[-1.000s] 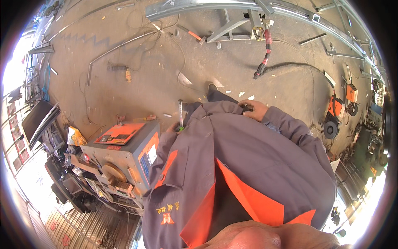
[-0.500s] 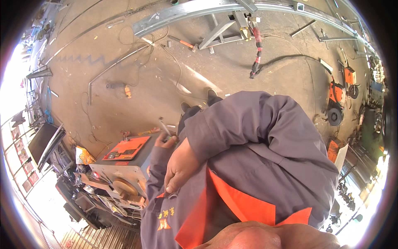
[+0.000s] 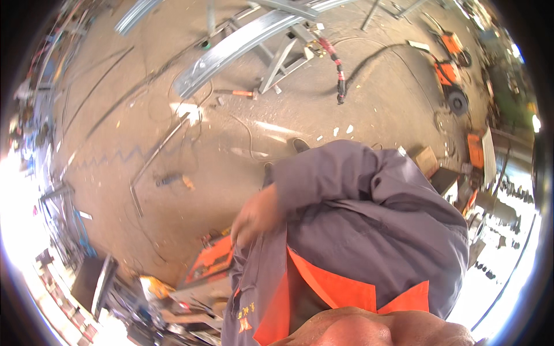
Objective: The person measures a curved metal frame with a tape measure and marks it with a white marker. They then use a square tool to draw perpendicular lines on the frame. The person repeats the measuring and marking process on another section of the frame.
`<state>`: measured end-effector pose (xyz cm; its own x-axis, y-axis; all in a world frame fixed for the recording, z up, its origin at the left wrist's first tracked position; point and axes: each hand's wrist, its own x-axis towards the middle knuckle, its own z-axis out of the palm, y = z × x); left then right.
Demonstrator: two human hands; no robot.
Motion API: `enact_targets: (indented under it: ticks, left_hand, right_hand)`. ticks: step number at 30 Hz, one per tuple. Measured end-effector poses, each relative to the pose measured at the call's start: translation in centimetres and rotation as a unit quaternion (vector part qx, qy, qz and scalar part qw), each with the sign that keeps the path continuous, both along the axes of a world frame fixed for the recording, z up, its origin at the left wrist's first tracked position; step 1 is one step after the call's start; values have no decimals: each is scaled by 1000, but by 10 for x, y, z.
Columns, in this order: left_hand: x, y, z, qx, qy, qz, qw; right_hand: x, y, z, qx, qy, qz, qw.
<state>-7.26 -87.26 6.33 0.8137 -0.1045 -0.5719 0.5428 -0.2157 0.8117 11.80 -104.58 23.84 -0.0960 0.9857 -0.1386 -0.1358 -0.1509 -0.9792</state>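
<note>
My right arm [image 3: 329, 179], in a grey sleeve, bends across my body. My right hand [image 3: 254, 218] is at the left chest side of my grey jacket [image 3: 358, 248] with orange lapels. Its fingers point down toward the jacket's edge. Motion blurs them, so whether they hold anything does not show. My left hand is out of sight. Beside the right hand, lower left, stands a machine with an orange panel [image 3: 210, 259] on top.
Ahead, long galvanized steel beams [image 3: 231, 49] run over a metal frame. A hammer [image 3: 236, 93], a bent rod [image 3: 156, 153] and loose cables lie on the concrete floor. A red-and-black cable [image 3: 340, 75] hangs from the frame. Orange wheeled machines [image 3: 450, 75] stand at the right.
My right hand has lifted from the chest pocket area and turned. My left hand, which held a slim pale stick-like thing, has gone out of view. The whole view has swung round.
</note>
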Motion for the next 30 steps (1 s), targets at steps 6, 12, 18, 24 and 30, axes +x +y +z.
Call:
enact_targets:
  ticks: [6,12,18,24,30]
  left_hand:
    - [22,63,-52,65,12,-197,978]
    - [54,63,-91,17,-30,-342,939]
    - [89,21,-86,3,-26,-440,898]
    - [90,-58,-55,59,-18,-436,898]
    - [86,-146,-46,100,-14,-476,873]
  right_hand:
    - [-76,-172,-132,-427,-113,-260,859]
    - [-231,-260,-104,-494,132,-343,788]
    - [-298,-257,-139,-232,267,-582,732]
    - [-333,-280,-193,-408,55,-579,704]
    - [-353,-312,-265,-352,127,-659,653]
